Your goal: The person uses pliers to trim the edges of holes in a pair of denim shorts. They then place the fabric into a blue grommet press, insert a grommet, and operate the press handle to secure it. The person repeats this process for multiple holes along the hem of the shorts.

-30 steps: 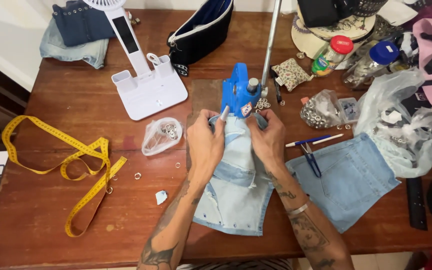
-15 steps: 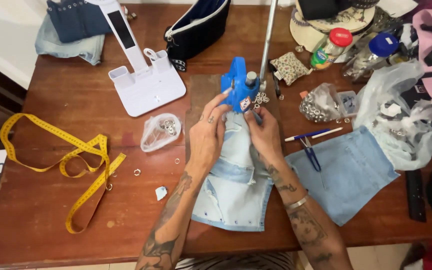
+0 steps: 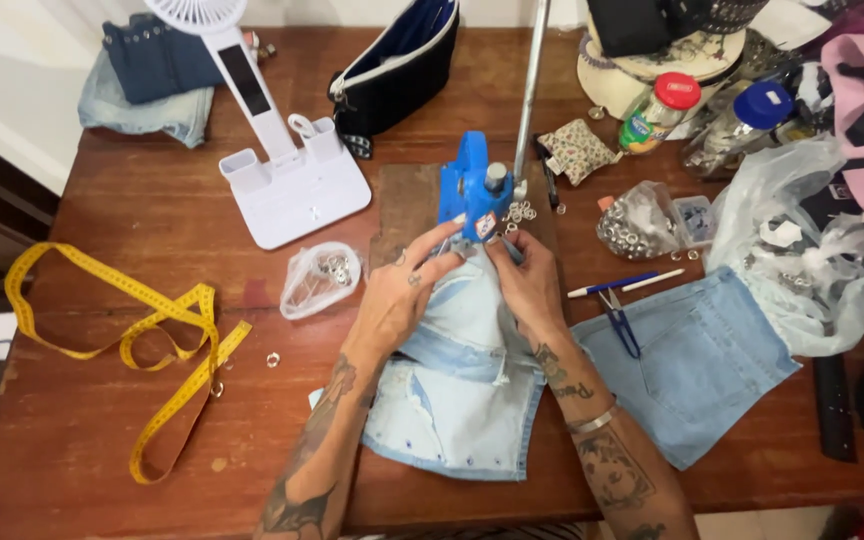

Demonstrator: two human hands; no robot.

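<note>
Both my hands hold a light blue denim piece at the foot of a blue hand press mounted on a wooden board. My left hand pinches the cloth's upper left edge under the press head. My right hand grips the cloth's upper right edge, fingertips at the press. The rest of the denim hangs toward the table's near edge, with small studs along its hem.
A yellow tape measure lies at left. A small bag of metal rings sits beside my left hand. A white desk fan stand, a second denim piece, blue snips, a pen and bags of hardware fill the right.
My hands have shifted the denim's top edge closer under the press head. My left fingers have spread and reset on the cloth.
</note>
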